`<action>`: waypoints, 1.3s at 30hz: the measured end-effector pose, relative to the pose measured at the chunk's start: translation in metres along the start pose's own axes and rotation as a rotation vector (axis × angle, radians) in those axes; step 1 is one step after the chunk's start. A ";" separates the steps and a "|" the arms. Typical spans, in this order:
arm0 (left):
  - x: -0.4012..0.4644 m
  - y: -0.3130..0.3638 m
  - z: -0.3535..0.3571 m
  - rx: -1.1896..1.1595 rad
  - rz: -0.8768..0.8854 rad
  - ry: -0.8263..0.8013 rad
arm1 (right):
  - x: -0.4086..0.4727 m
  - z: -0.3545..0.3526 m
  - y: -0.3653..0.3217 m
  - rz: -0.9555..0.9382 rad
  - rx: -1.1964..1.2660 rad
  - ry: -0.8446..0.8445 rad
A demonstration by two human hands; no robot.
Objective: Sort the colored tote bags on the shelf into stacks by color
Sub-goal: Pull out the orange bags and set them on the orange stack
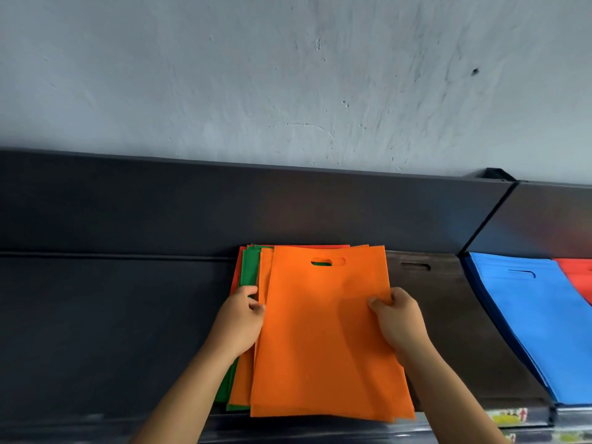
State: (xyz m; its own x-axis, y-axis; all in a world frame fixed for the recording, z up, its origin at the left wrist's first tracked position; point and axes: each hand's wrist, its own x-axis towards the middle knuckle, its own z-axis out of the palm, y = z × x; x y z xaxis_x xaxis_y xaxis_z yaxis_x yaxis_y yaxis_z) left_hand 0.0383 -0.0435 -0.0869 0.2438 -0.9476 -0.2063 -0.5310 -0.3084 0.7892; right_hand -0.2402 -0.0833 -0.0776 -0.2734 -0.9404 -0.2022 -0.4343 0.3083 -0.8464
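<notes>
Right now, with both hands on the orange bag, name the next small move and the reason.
Probably lift the top orange bag clear of the mixed pile. The right hand pinches its right edge and the left hand is at its left edge, while green bags lie beneath it, so colors are unsorted.

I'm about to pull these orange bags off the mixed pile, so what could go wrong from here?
1. The right hand pinches several orange bags at one edge; loose ones may fan out and slide off the shelf lip.
2. Green bags lie under the orange ones beside the left hand; one could get dragged along.
3. The dark bag alongside may be disturbed, being hard to see against the shelf.
</notes>
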 end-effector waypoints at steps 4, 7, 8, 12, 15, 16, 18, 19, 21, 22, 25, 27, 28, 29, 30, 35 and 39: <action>-0.002 0.003 0.002 0.134 0.094 -0.115 | 0.002 -0.004 -0.003 0.039 0.055 -0.051; -0.004 0.007 0.007 0.198 0.136 -0.174 | 0.003 -0.008 -0.005 0.062 0.024 -0.116; -0.004 0.007 0.008 0.190 0.136 -0.145 | 0.004 -0.009 -0.005 0.054 -0.001 -0.116; -0.001 0.003 0.014 0.152 0.055 0.084 | 0.005 -0.017 -0.002 0.038 -0.022 -0.047; 0.001 0.002 0.020 0.235 -0.003 0.140 | 0.009 -0.024 0.000 0.069 -0.005 -0.053; 0.001 0.004 0.021 0.275 -0.018 0.167 | 0.009 -0.024 0.001 0.079 0.004 -0.075; -0.002 0.009 0.021 0.351 -0.039 0.225 | 0.008 -0.023 0.001 0.089 0.014 -0.122; -0.002 0.011 0.020 0.386 -0.055 0.239 | 0.006 -0.022 0.001 0.093 0.011 -0.143; -0.002 0.013 0.020 0.458 -0.090 0.234 | 0.005 -0.018 0.002 0.099 -0.010 -0.168; 0.000 0.013 0.019 0.485 -0.110 0.228 | 0.004 -0.017 0.004 0.097 -0.027 -0.172; 0.009 0.013 0.016 0.463 -0.174 0.186 | 0.002 -0.015 0.006 0.046 -0.049 -0.182; 0.014 0.012 0.014 0.423 -0.156 0.169 | -0.002 -0.012 0.004 0.018 -0.059 -0.201; 0.014 0.012 0.013 0.391 -0.127 0.162 | -0.002 -0.011 0.006 0.006 -0.057 -0.214; 0.014 0.012 0.014 0.339 -0.085 0.159 | -0.004 -0.011 0.005 -0.002 -0.054 -0.225; 0.012 0.013 0.014 0.289 -0.044 0.155 | -0.005 -0.011 0.005 -0.015 -0.051 -0.231; 0.006 0.022 0.009 0.179 0.021 0.075 | -0.009 -0.010 0.007 -0.034 -0.073 -0.234; 0.008 0.027 0.003 -0.062 0.003 -0.102 | -0.014 -0.011 0.010 0.056 -0.041 -0.189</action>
State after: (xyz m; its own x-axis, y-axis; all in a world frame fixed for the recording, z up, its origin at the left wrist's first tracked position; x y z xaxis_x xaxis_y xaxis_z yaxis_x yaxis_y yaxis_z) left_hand 0.0234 -0.0601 -0.0690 0.1565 -0.9531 -0.2592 -0.4797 -0.3027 0.8236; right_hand -0.2496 -0.0654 -0.0777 -0.1343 -0.9306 -0.3404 -0.4589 0.3629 -0.8110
